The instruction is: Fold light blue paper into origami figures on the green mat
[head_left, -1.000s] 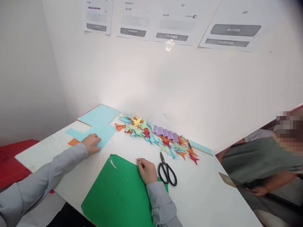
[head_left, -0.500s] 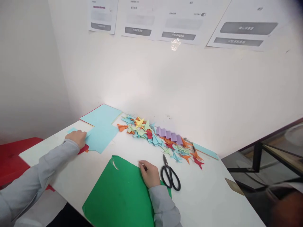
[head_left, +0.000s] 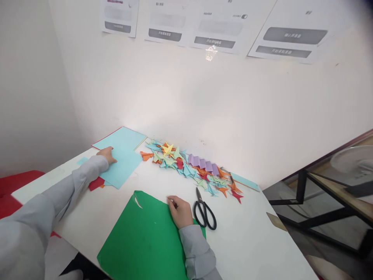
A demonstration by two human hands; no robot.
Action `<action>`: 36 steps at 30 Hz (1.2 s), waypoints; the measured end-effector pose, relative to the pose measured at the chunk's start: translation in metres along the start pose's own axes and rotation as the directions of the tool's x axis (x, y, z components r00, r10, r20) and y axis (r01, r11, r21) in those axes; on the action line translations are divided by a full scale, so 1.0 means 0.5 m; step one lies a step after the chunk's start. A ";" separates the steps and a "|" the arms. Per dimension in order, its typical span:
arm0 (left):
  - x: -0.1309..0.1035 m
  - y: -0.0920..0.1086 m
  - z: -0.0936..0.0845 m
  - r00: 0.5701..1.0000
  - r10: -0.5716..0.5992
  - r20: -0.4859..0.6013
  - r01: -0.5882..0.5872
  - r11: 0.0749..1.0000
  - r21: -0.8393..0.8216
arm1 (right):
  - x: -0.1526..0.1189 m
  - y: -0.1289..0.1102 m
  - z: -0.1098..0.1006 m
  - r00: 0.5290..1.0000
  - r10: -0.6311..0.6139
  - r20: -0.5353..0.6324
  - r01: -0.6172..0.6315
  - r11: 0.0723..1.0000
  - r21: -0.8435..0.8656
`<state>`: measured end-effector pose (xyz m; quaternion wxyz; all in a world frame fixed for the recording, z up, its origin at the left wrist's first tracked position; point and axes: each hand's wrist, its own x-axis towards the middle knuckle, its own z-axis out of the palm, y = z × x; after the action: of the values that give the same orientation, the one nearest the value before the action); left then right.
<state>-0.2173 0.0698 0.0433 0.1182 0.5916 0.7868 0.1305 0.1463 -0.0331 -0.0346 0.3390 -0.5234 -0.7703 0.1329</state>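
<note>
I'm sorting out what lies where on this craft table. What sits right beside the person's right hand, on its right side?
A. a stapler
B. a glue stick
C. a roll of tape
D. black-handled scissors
D: the black-handled scissors lie closed on the white table just right of the right hand, which rests on the green paper sheet.

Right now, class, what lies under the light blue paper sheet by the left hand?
A red paper piece pokes out from under the light blue paper sheet, with an orange sliver; how far they reach underneath is hidden.
</note>
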 end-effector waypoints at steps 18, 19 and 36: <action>-0.060 0.043 -0.149 0.932 -0.196 -0.305 -0.196 0.434 -0.879 | -0.003 0.005 0.001 0.994 -0.077 -0.081 0.079 0.996 0.030; -0.066 0.053 -0.149 0.926 -0.219 -0.307 -0.234 0.303 -0.924 | -0.004 0.005 0.001 0.990 -0.081 -0.115 0.086 0.995 0.040; -0.204 0.256 0.184 0.862 0.424 0.277 0.288 0.040 -0.957 | -0.019 0.012 -0.047 0.972 0.162 -0.173 -0.057 0.868 0.494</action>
<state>-0.0430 0.0119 0.0042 0.6846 0.3901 0.3791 0.4851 0.1683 -0.0427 -0.0242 0.5301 -0.4757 -0.6414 0.2852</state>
